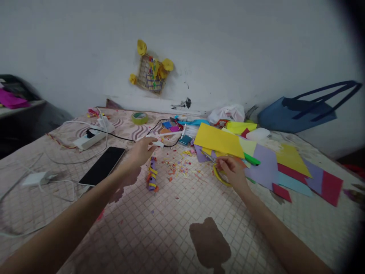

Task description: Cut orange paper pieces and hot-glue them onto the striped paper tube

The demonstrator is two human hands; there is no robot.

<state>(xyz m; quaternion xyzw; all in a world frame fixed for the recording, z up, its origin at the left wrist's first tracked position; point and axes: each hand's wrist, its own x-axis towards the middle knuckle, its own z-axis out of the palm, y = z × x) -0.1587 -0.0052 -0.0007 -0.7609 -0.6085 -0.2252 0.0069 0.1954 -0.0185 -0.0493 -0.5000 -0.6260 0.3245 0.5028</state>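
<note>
My left hand (142, 151) reaches forward, its fingers bent over a white corded tool (158, 144) that looks like a glue gun. Black cord runs from it. My right hand (232, 173) has its fingers closed on scissors with yellow handles (219, 176); the blades point away to the left, beside the paper. Between my hands lies a purple paper roll (153, 174) wrapped with yellow strips. Scattered paper scraps (178, 167) lie beyond and to the right of the roll. A yellow paper sheet (218, 140) sits just past my right hand.
Coloured paper (264, 167) spreads to the right, with a green marker-like item (252, 159) on it. At left are a phone (102, 166), a power strip (91, 139), a charger (37, 179) and loose cables. Green tape (140, 118), a plastic bag (227, 113) and a blue bag (296, 112) stand farther back.
</note>
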